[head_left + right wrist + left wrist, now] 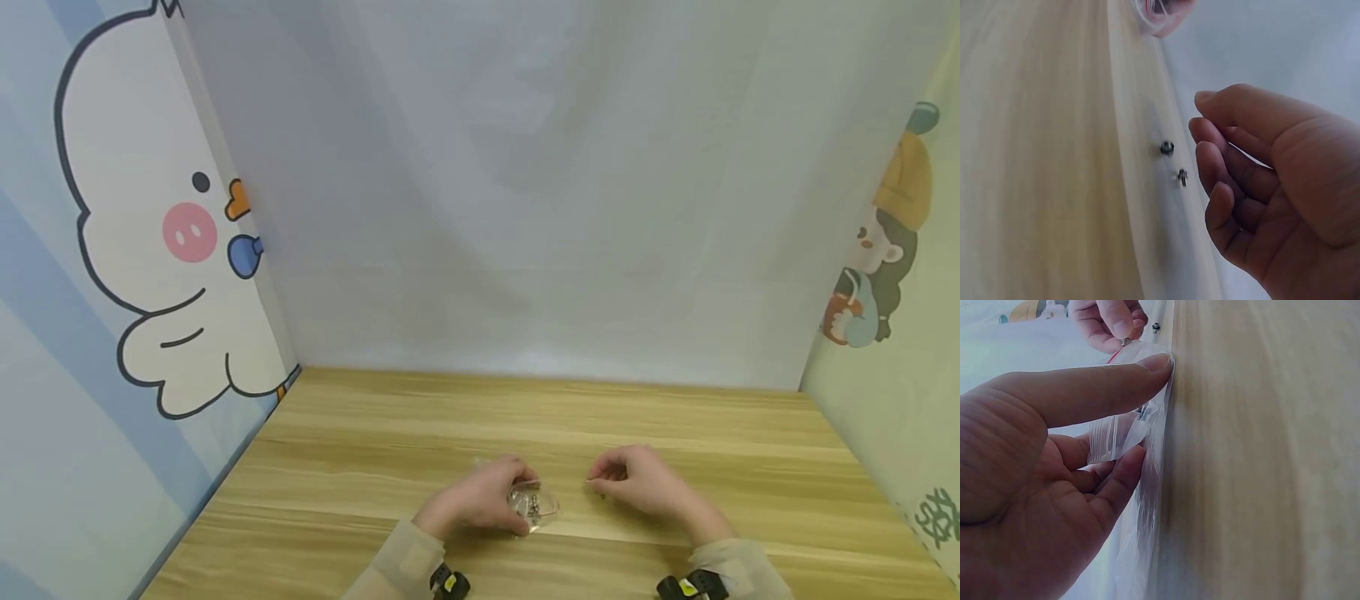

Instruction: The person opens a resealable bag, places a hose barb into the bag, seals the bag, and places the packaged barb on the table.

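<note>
My left hand [483, 497] holds a small clear plastic zip bag [546, 505], its thumb on one side and its fingers on the other. Several tiny metal screws [533, 505] lie inside the bag, which has a red line near its mouth. To the right, my right hand [637, 483] hovers just above the table with fingers curled and thumb close to the index fingertip. At that thumb tip a small metal screw [1125, 342] shows in the left wrist view. Beneath the right hand, a dark screw [1167, 147] and a silvery screw [1183, 177] rest on the table.
The wood-grain table [360, 425] spreads under both hands. A pale wall sheet [525, 208] rises behind it. Printed cartoon panels flank the left [135, 275] and right [885, 375] sides. Each wrist carries a black strapped device.
</note>
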The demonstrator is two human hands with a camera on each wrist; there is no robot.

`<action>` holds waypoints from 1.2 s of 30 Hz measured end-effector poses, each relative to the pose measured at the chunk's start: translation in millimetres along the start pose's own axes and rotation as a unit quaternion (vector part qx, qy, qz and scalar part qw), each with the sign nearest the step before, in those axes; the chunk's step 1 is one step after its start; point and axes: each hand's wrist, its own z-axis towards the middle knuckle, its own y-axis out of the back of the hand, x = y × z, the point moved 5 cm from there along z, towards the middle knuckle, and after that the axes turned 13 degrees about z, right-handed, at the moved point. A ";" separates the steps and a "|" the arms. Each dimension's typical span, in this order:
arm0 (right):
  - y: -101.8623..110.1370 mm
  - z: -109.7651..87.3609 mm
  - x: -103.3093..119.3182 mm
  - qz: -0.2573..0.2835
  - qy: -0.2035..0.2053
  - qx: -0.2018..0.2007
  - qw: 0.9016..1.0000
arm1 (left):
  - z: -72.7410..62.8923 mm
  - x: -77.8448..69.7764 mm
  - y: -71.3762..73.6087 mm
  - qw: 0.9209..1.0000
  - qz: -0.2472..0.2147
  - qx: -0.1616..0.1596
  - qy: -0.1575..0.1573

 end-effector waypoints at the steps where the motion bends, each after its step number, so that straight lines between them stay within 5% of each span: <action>1: -2.4 0.4 1.9 0.000 0.002 0.002 1.000 | 0.0 -0.2 0.0 1.000 -0.001 0.001 0.000; 20: -50.3 5.9 34.1 0.033 0.051 0.023 0.998 | 0.2 2.1 -2.3 1.000 -0.004 0.001 0.011; 36: -52.5 7.1 37.9 0.027 0.046 0.024 0.998 | -0.1 -0.6 0.6 1.000 -0.002 0.003 0.015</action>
